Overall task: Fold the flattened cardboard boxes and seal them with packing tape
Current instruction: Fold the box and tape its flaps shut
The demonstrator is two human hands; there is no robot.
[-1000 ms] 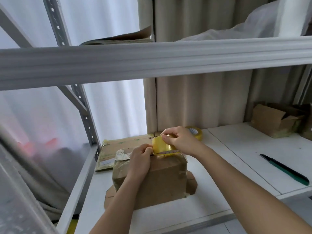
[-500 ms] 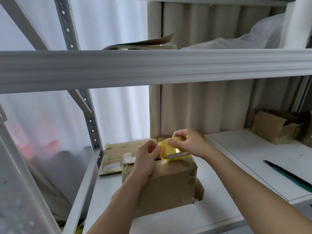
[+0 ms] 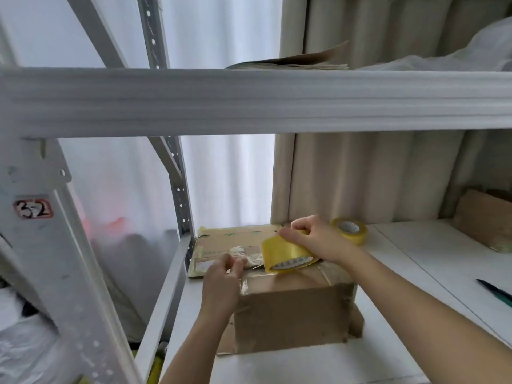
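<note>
A white shelf (image 3: 415, 261) carries everything. A folded cardboard box (image 3: 293, 314) stands on it near the front left, over a flat piece of cardboard (image 3: 225, 338). Behind the box a flattened cardboard box (image 3: 221, 242) lies at the back left corner. A spare roll of yellow tape (image 3: 350, 230) sits by the curtain, another cardboard box (image 3: 484, 217) far right, a dark green knife (image 3: 496, 292) at the right edge

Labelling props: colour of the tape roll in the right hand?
Translucent yellow tape roll, gripped by the right hand; head view.
</note>
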